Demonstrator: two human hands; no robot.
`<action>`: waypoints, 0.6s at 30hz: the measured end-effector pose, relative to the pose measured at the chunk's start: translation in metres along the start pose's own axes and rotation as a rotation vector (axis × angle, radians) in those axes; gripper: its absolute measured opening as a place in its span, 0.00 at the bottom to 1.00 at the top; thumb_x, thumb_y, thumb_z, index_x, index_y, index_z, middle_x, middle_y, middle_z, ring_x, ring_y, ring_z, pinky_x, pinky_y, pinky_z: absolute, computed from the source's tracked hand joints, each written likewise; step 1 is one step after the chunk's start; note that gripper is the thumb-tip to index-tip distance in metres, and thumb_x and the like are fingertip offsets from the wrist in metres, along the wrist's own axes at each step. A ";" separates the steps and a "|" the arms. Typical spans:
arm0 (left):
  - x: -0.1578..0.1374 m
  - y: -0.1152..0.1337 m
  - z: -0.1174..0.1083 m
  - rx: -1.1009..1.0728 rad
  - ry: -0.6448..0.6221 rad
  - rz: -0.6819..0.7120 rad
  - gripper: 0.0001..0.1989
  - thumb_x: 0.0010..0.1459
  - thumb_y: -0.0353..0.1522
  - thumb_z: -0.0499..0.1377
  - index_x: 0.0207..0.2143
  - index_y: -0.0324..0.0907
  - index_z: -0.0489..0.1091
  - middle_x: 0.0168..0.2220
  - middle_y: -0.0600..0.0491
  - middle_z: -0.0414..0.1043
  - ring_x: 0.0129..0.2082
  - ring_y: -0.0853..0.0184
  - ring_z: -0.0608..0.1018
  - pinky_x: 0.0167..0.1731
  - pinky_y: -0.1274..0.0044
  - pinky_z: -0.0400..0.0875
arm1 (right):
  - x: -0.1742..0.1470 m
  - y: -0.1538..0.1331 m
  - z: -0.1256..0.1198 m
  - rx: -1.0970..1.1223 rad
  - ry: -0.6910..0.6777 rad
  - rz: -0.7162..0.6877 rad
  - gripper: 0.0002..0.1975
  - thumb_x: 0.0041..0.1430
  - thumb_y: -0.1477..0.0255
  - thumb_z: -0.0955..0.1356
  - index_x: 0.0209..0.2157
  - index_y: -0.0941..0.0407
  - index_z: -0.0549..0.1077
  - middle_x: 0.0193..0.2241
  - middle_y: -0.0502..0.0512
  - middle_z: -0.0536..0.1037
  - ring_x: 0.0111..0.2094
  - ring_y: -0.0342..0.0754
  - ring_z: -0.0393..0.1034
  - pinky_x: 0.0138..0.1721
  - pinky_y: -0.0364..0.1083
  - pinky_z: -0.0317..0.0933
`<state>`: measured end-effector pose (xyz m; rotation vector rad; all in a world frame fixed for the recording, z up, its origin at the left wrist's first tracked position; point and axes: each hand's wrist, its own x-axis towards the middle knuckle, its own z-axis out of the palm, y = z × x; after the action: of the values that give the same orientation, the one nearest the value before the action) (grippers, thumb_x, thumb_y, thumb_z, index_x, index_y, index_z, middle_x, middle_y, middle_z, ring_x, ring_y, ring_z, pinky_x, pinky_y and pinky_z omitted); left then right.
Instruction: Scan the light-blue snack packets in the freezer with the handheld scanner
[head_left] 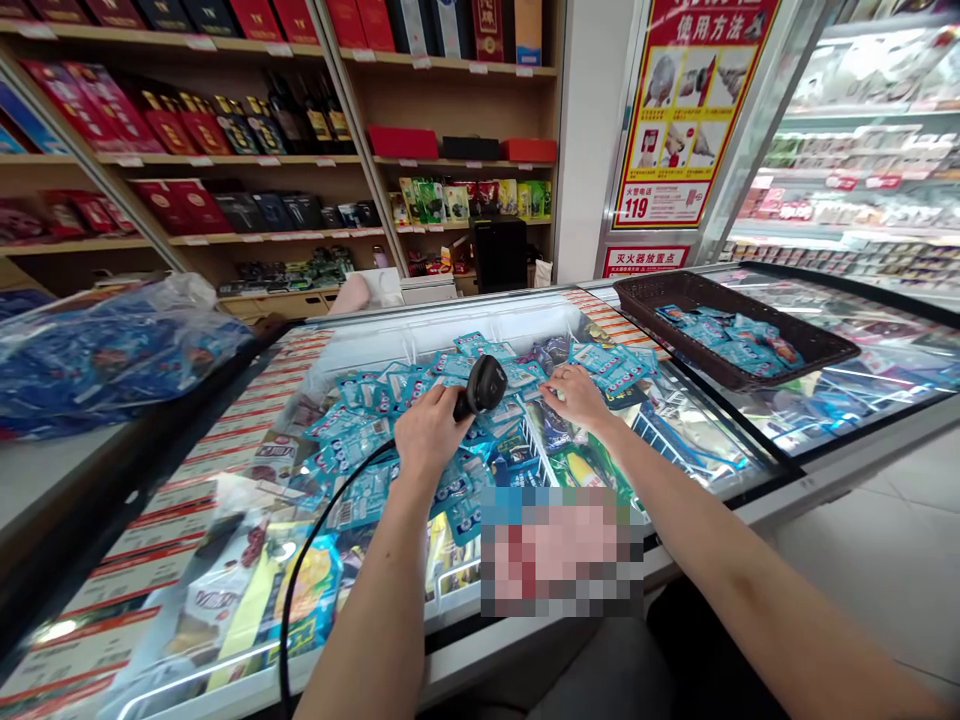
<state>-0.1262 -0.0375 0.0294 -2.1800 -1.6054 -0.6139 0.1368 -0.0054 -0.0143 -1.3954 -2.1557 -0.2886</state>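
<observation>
My left hand [429, 432] is wrapped around the handle of a black barcode scanner [487, 384], whose head tilts to the right over the freezer. A black cable [330, 505] runs from it down past my left forearm. Many small light-blue packets [360, 450] lie loosely spread on the freezer's glass top [300, 370]. Over their right part is my right hand [576, 396], fingers bent and closed together at the packets' edge; what is between the fingertips is too small to make out. More blue packets [615, 368] lie just behind that hand.
A brown tray [821, 350] holding several blue packets rests on the freezer at right. Plastic-wrapped blue packages [112, 350] lie at left. Shelves [247, 158] of boxes and bottles stand behind. Frozen bags and a white wire basket [536, 445] show through the glass. A pixelated patch covers the front edge.
</observation>
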 end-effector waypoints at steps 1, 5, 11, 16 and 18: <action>0.000 0.000 0.000 0.004 0.002 0.004 0.16 0.56 0.41 0.51 0.45 0.47 0.67 0.40 0.51 0.71 0.40 0.61 0.73 0.28 0.75 0.59 | 0.000 0.000 -0.001 0.005 -0.007 0.010 0.17 0.63 0.64 0.58 0.33 0.53 0.76 0.34 0.55 0.75 0.41 0.49 0.64 0.48 0.51 0.54; -0.001 0.000 0.000 0.019 -0.010 0.001 0.16 0.56 0.40 0.52 0.45 0.46 0.67 0.40 0.51 0.71 0.40 0.61 0.73 0.28 0.75 0.60 | 0.001 0.000 -0.003 0.055 0.015 0.048 0.17 0.62 0.64 0.58 0.36 0.52 0.76 0.38 0.54 0.75 0.45 0.50 0.64 0.51 0.51 0.54; 0.000 0.001 -0.001 0.005 -0.032 0.000 0.17 0.56 0.40 0.52 0.46 0.46 0.66 0.41 0.50 0.71 0.40 0.62 0.73 0.28 0.75 0.60 | 0.004 0.004 0.003 0.126 -0.055 0.014 0.21 0.63 0.63 0.57 0.54 0.53 0.65 0.53 0.53 0.69 0.55 0.49 0.58 0.54 0.51 0.51; 0.000 0.001 0.000 -0.007 -0.024 0.011 0.16 0.56 0.41 0.51 0.45 0.46 0.67 0.41 0.51 0.71 0.40 0.62 0.73 0.27 0.75 0.59 | 0.003 0.007 0.006 0.129 -0.023 0.070 0.18 0.63 0.60 0.57 0.38 0.53 0.75 0.39 0.53 0.76 0.44 0.48 0.66 0.50 0.50 0.54; 0.000 0.001 0.000 0.006 -0.017 0.016 0.16 0.56 0.41 0.51 0.45 0.47 0.66 0.41 0.52 0.71 0.40 0.62 0.73 0.27 0.75 0.59 | 0.003 0.009 0.005 0.128 -0.003 0.089 0.19 0.62 0.59 0.58 0.34 0.54 0.75 0.35 0.54 0.76 0.41 0.48 0.66 0.48 0.49 0.55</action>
<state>-0.1253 -0.0373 0.0291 -2.1969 -1.5952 -0.5870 0.1418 0.0030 -0.0178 -1.4146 -2.0694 -0.1129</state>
